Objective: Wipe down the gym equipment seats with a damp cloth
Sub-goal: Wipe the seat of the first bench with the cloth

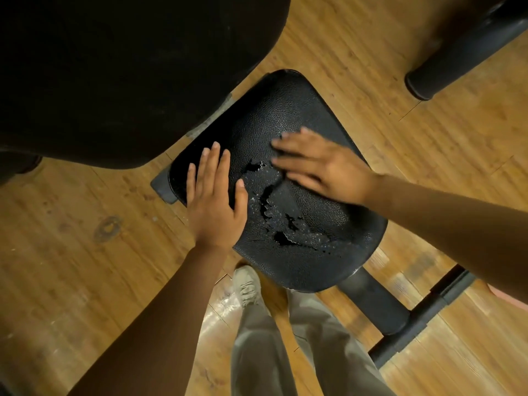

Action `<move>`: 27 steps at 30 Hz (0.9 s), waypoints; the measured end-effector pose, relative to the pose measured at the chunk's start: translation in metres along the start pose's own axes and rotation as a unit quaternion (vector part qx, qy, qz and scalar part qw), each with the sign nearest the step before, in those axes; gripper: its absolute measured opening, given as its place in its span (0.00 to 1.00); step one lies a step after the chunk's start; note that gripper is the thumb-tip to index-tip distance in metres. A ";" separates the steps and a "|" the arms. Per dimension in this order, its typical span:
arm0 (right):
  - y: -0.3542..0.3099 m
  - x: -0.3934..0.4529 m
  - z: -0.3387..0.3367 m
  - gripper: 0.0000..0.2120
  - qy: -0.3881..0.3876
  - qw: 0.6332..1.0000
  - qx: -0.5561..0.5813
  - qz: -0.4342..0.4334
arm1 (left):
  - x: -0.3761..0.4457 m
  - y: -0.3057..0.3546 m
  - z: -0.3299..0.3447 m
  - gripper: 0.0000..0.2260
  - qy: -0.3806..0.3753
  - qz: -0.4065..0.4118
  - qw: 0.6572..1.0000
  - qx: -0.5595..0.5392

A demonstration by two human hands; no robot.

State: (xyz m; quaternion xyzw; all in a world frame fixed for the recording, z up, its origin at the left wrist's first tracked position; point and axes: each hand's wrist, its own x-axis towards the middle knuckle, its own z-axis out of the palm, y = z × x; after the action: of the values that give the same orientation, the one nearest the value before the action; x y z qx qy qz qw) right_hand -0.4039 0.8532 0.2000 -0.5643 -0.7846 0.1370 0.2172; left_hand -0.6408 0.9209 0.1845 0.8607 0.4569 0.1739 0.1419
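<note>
Seat: black padded seat (pixel 288 118) with pebbled vinyl, directly under both hands; roughly trapezoid, its narrower end pointing away past the fingertips.
Seat surface: several glossy dark patches (pixel 281 237) between the two hands and nearer the wrists, with pale specks around them; cannot tell whether they are wet pools or tears in the vinyl.
Left hand: left hand (pixel 214 201) flat, palm down, fingers straight and close together, resting on the seat's left edge.
Right hand: right hand (pixel 323 167) flat, palm down, fingers spread and pointing left across the seat; fingertips blurred. Neither hand grips anything.
Cloth: none in view in either hand or on the seat.
Beyond left hand: large black padded backrest (pixel 128 67), very dark, little detail showing; a scuffed grey frame strip (pixel 213 115) runs along where it meets the seat.
Below the wrists: dark metal post (pixel 374 298) under the seat's near end, meeting a black cross tube (pixel 420 315) lying on the floor.
Far beyond right hand: thick black tube end (pixel 437 70) of another machine, well apart from the seat.
Floor: wood-look plank floor (pixel 71 252), worn, with a ring-shaped mark (pixel 108 228) left of the left forearm and a shiny scuffed patch near the feet.
Person: light trousers (pixel 285 347) and one pale shoe (pixel 247 285) between the forearms.
</note>
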 end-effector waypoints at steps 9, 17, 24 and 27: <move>-0.025 0.012 0.015 0.17 0.060 0.994 0.012 0.087 | 0.004 -0.009 -0.015 0.24 -0.079 0.025 0.996 -0.043; -0.026 0.000 0.015 0.16 -0.045 0.998 -0.001 -0.041 | -0.003 -0.037 -0.037 0.23 -0.122 0.101 0.987 0.014; -0.020 0.065 0.026 0.17 0.129 0.970 -0.034 0.202 | -0.004 -0.049 -0.042 0.23 -0.146 0.110 0.983 -0.015; -0.049 0.051 0.034 0.18 0.110 0.978 -0.004 0.178 | -0.006 -0.053 -0.045 0.22 -0.146 0.110 0.983 -0.025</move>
State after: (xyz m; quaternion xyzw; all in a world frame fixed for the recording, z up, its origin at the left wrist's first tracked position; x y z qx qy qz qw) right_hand -0.4747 0.8869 0.2021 -0.7071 -0.6436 0.1076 0.2724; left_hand -0.7024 0.9487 0.2019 0.9179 0.3299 0.0726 0.2083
